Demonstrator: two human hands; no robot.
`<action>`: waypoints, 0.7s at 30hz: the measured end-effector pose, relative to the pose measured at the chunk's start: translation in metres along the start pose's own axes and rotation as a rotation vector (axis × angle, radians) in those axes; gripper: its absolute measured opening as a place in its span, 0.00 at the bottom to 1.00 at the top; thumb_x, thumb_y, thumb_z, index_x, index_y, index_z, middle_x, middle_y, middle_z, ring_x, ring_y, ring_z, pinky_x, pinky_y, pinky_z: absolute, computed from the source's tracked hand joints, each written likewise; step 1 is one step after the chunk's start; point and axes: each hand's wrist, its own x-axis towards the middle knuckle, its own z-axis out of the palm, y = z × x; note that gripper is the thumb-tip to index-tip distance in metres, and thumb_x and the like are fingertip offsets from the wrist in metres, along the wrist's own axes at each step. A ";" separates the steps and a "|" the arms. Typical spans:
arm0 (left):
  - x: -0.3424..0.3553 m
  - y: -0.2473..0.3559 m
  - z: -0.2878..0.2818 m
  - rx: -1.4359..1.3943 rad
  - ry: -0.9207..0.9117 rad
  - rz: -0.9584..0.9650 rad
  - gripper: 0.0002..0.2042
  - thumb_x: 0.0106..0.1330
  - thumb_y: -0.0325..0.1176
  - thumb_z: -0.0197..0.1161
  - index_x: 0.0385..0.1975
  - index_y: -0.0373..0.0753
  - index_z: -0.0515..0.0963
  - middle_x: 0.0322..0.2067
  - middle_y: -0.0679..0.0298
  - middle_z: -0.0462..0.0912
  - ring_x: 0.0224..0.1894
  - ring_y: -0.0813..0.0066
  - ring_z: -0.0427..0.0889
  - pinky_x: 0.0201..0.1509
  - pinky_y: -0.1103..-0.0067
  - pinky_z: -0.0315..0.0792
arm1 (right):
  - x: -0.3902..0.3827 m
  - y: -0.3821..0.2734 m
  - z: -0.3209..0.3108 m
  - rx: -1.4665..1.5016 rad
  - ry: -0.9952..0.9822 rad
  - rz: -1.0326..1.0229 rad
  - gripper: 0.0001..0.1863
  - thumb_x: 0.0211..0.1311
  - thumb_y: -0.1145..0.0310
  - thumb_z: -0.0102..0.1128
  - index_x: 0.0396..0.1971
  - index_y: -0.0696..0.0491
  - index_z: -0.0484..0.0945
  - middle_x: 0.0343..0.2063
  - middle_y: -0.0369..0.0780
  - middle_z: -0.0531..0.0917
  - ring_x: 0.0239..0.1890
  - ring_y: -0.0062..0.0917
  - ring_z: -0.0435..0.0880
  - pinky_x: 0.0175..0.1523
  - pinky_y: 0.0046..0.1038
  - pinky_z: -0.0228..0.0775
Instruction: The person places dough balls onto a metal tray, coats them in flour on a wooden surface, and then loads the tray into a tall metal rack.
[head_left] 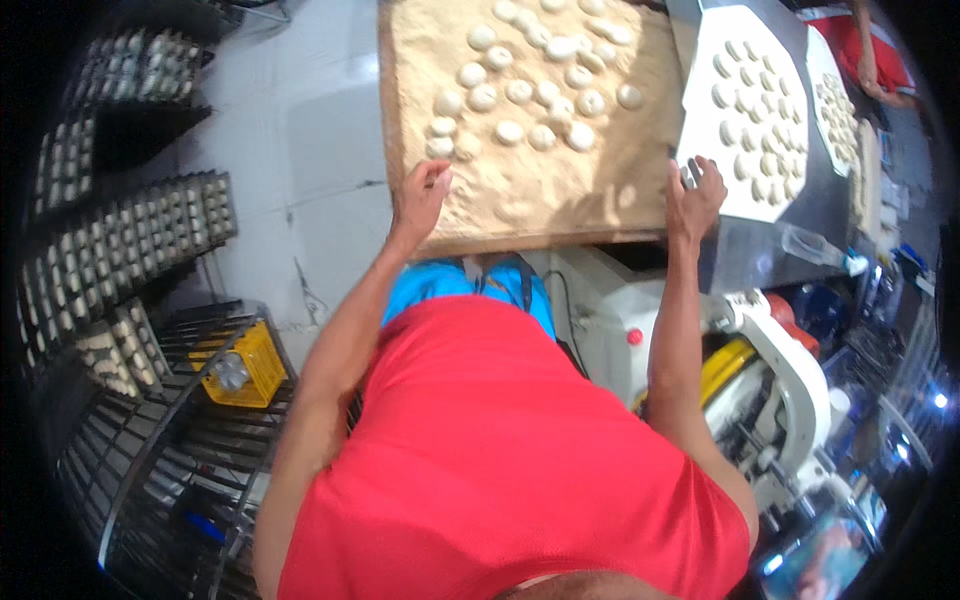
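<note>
My left hand (425, 195) is at the left edge of a flour-dusted wooden board (540, 200), fingers curled; what they hold, if anything, is too small to make out. Round pale dough pieces (508, 131) lie scattered over the board's upper part, the closest just above that hand. At the board's right edge, my right hand (697, 192) has its fingers curled round a small silvery object (688, 172). Beside it, a white sheet (700, 135) carries rows of flattened dough pieces.
Racks of dough-filled trays (128, 255) stand left, above a yellow crate (258, 365). A white machine (800, 380) is below the board's right side. A plastic container (810, 245) lies on the dark counter. Another person's arm (868, 60) shows upper right, beside a second dough-laden sheet (830, 110).
</note>
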 end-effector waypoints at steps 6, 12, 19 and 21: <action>-0.030 -0.054 -0.102 0.092 0.121 -0.018 0.15 0.74 0.33 0.60 0.55 0.32 0.78 0.43 0.58 0.86 0.41 0.73 0.86 0.45 0.76 0.80 | -0.033 -0.147 0.060 0.597 -0.288 0.184 0.21 0.60 0.65 0.73 0.52 0.56 0.81 0.48 0.49 0.85 0.54 0.44 0.82 0.61 0.41 0.72; -0.026 -0.099 -0.206 0.220 0.140 -0.159 0.15 0.74 0.32 0.61 0.56 0.33 0.77 0.47 0.55 0.84 0.42 0.70 0.85 0.46 0.76 0.80 | 0.027 -0.248 0.141 0.634 -0.428 0.155 0.23 0.64 0.62 0.68 0.56 0.58 0.80 0.52 0.50 0.85 0.54 0.43 0.84 0.61 0.39 0.75; -0.004 -0.195 -0.403 0.367 0.038 -0.211 0.17 0.75 0.35 0.61 0.59 0.37 0.75 0.47 0.62 0.82 0.39 0.76 0.82 0.40 0.79 0.75 | 0.065 -0.278 0.252 0.336 -0.223 0.167 0.27 0.60 0.63 0.69 0.59 0.57 0.77 0.54 0.50 0.82 0.58 0.47 0.78 0.63 0.44 0.70; 0.015 -0.193 -0.460 0.285 0.151 -0.272 0.17 0.75 0.34 0.62 0.59 0.37 0.75 0.47 0.63 0.81 0.38 0.78 0.81 0.39 0.81 0.74 | 0.073 -0.291 0.255 0.259 -0.240 0.187 0.28 0.61 0.62 0.69 0.59 0.56 0.77 0.55 0.49 0.81 0.58 0.47 0.76 0.64 0.43 0.69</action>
